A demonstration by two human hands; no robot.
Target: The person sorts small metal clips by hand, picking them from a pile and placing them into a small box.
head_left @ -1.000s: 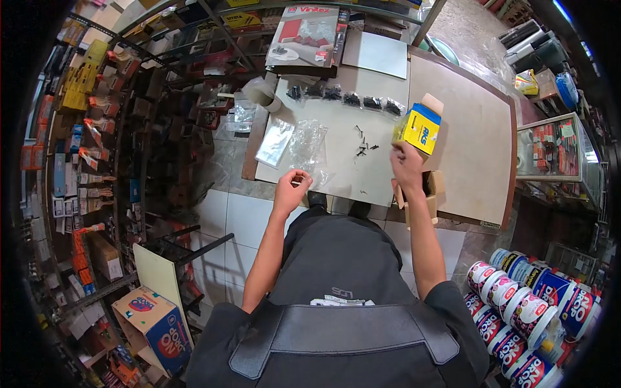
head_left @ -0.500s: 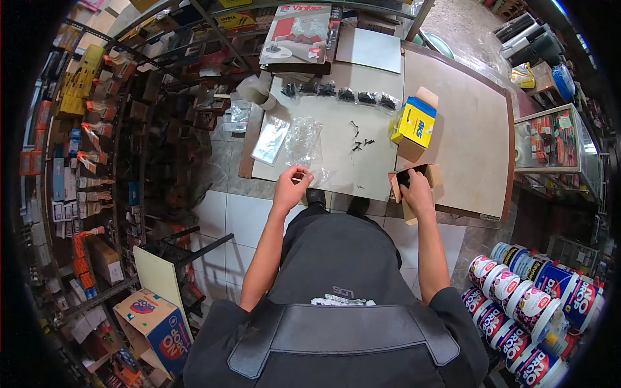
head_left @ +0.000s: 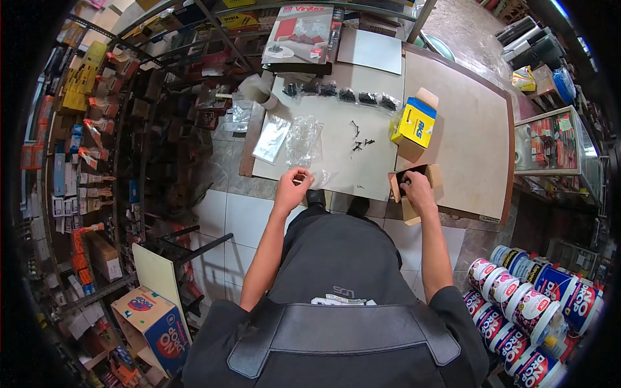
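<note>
right hand [head_left: 420, 191] in brown box [head_left: 436, 178], left hand [head_left: 292, 188] beside clear plastic [head_left: 325, 177]

The person wears a dark grey shirt [head_left: 339, 258] with short, loose sleeves [head_left: 462, 317]. Small, pale letters [head_left: 343, 292] sit on its front, too blurry to read. A wide, smooth grey band [head_left: 343, 330] with stitched edges goes across, getting fatter at both ends. The shoes [head_left: 315, 198] look black.

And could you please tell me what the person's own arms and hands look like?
The left hand and right hand are bare, without gloves, and no watch or bracelet shows. Dark, short sleeves end around the elbows, leaving the forearms uncovered.
</note>
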